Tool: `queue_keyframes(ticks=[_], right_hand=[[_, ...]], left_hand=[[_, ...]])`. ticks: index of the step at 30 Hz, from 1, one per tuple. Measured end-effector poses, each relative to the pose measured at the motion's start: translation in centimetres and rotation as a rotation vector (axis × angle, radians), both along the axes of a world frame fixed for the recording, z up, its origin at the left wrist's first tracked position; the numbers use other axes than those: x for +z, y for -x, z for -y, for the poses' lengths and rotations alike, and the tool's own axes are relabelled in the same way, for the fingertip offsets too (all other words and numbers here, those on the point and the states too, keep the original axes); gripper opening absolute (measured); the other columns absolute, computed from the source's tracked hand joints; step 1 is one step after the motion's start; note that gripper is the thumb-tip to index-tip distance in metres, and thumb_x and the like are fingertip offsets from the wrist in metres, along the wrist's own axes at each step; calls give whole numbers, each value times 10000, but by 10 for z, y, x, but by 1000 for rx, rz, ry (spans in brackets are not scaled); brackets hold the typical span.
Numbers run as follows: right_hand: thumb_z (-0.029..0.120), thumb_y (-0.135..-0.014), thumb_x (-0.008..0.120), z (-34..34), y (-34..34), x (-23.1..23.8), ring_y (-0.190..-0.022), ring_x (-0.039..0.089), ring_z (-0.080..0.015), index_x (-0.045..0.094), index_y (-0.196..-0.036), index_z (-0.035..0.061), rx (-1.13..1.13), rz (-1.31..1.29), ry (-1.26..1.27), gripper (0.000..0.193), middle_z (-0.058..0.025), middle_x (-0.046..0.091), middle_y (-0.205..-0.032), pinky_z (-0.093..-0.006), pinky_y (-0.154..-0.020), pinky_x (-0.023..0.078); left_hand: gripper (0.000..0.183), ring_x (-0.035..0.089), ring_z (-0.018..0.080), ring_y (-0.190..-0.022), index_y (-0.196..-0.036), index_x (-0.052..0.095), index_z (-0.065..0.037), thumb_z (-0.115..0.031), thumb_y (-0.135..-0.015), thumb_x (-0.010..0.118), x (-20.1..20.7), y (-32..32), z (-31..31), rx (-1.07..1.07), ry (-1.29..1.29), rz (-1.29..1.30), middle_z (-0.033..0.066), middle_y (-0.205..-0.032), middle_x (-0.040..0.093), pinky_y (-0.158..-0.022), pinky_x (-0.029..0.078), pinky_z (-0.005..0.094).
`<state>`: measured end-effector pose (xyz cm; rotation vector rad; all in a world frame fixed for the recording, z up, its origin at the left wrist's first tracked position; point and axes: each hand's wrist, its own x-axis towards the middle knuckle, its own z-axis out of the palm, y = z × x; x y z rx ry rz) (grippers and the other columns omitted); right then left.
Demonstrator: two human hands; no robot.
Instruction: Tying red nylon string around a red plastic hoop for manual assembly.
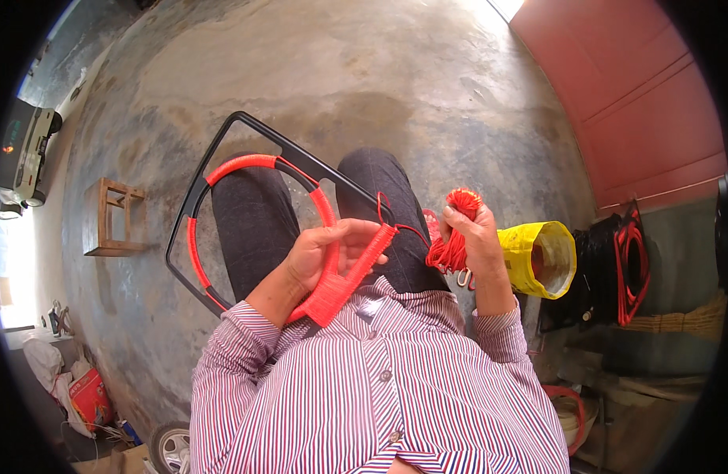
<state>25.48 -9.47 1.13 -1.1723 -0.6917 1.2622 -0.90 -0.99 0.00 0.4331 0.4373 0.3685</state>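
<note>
A black frame (200, 172) with rounded corners and a ring inside lies across my knees. Red cord wraps much of the ring and the frame's near right side, forming a thick red-wrapped section (342, 291). My left hand (328, 249) closes round this wrapped part, thumb on top and fingers partly behind it. Out to the right, my right hand (478, 233) grips a looped bundle of red cord (449, 251). A loose strand (411, 230) runs from the bundle to the frame's right corner, where a small loop stands up.
Beside my right forearm stands a yellow container (520, 251), with scissor-like handles (464, 278) nearby. Farther right are another frame with red cord (631, 268), a straw broom (680, 321) and a red door (624, 95). A wooden stool (103, 221) sits left on the concrete floor (316, 63).
</note>
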Motion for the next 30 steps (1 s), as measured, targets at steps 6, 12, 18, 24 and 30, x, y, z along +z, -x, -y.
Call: queue_keyframes(ticks=[6,12,18,24,30], right_hand=[[86,-914,636,-5,30,-1,-651,555,-70,602,-976,26,200,109,65,92,3,599,-805,-235,-615,469],[32,-836,689,3,3,3,-633,543,-83,583,-961,31,288,405,40,164,3,580,-741,-254,-576,454],[2,-732,679,32,-19,53,-455,429,-97,491,-842,30,18,-220,-214,219,-12,471,-597,-263,-440,333],[79,-792,624,75,-26,74,-410,417,-131,470,-850,36,76,-415,-551,170,-28,481,-580,-277,-444,353],[93,-837,625,66,-105,72,-541,504,-93,576,-961,71,-680,142,-2,135,-118,697,-846,-246,-485,428]], left_hand=[[545,639,402,-1046,-1284,510,99,-340,-969,437,5,0,6,-18,7,5,263,-1266,574,-907,539,434],[535,653,395,-1011,-1283,508,98,-337,-986,418,1,-3,8,-16,44,5,266,-1258,578,-908,541,432],[527,656,382,-1007,-1276,514,93,-340,-1003,387,-6,-10,-4,6,17,-9,269,-1232,592,-928,529,449],[553,665,368,-980,-1284,513,74,-387,-1007,383,-5,-22,-13,-47,-8,29,204,-1199,632,-891,540,449],[568,659,419,-958,-1295,488,95,-375,-1000,364,-15,-6,-4,18,-3,-92,242,-1213,605,-865,545,449]])
